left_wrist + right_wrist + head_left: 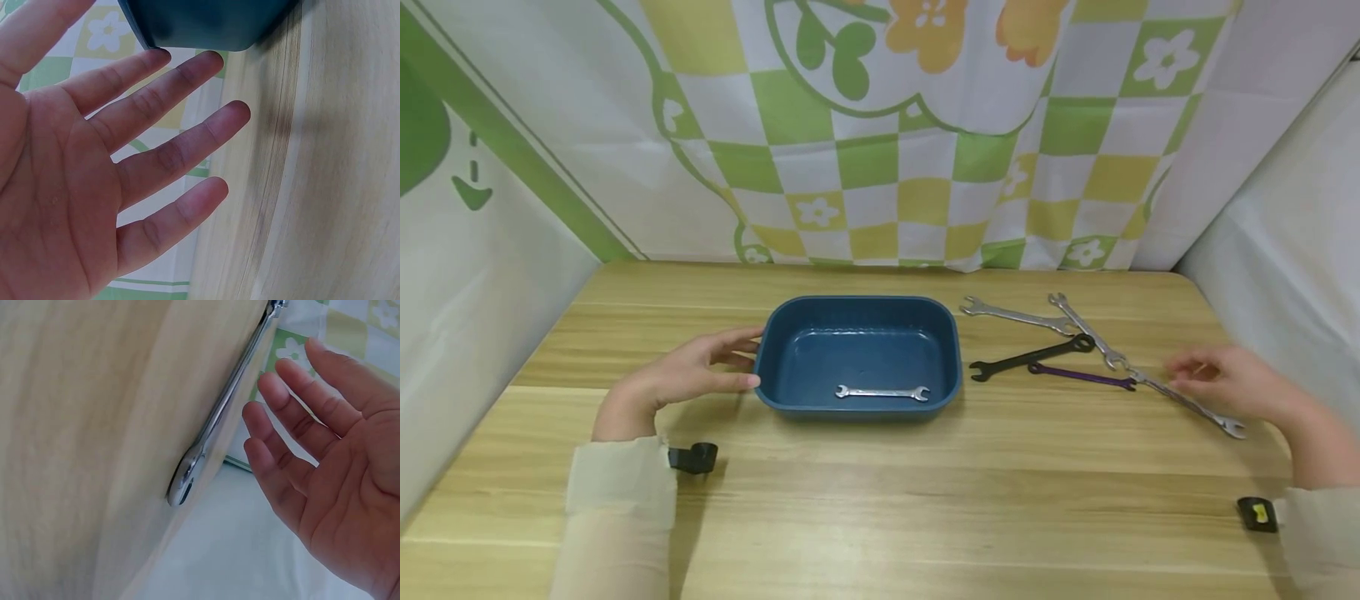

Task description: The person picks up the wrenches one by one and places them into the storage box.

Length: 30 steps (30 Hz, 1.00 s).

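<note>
My left hand [688,367] is at the left end of a blue plastic bin [859,414], its spread fingers right at the rim. In the left wrist view the palm shows, fingers apart, with the bin's underside edge above the fingertips. Inside the bin lies a small silver open-end wrench [882,392]. My right hand [1236,383], fingers loosely bent and holding nothing, hovers over a silver wrench [1187,403] at the far right. That same wrench [215,415] lies on the tabletop beside the fingers in the right wrist view.
Right of the bin lie a black wrench [1030,358], a purple wrench [1078,375] and two more silver wrenches, one toward the back [1018,316], one slanting [1086,330]. The wooden table [880,500] meets a patterned curtain [925,200] behind.
</note>
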### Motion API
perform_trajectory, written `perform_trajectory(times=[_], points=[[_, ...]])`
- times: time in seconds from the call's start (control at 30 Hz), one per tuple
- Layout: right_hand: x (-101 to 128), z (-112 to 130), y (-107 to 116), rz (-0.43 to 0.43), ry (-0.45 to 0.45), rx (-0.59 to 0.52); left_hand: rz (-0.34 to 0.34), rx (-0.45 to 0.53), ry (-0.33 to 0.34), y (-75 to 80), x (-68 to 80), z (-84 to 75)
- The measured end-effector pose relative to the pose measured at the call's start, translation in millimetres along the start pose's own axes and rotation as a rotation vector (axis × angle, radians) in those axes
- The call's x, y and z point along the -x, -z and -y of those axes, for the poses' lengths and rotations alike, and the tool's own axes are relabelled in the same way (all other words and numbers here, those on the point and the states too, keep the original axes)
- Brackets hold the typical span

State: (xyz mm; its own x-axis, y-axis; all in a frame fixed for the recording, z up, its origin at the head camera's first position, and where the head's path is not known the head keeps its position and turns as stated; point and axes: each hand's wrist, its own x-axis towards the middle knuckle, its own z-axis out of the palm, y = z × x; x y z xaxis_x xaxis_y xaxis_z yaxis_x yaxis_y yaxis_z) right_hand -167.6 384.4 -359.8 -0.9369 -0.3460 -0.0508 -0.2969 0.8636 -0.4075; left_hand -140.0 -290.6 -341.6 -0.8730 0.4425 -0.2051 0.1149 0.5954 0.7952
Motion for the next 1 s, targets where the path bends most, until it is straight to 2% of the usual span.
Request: perform_trajectory(times=[0.33, 0.7, 1.0], points=[[-5.6, -6.5, -5.7, 0.054, 0.032, 0.002, -0.002, -0.012, -0.014, -0.1, -0.5, 1.0], [-12.5, 1.1, -7.4, 0.147, -0.003, -0.01, 0.001, -0.004, -0.014, 0.6, -0.5, 0.5], [-17.8, 8.3, -9.7, 0.19, 0.036, -0.036, 0.002, -0.002, -0.016, 0.4, -0.9, 1.0]])
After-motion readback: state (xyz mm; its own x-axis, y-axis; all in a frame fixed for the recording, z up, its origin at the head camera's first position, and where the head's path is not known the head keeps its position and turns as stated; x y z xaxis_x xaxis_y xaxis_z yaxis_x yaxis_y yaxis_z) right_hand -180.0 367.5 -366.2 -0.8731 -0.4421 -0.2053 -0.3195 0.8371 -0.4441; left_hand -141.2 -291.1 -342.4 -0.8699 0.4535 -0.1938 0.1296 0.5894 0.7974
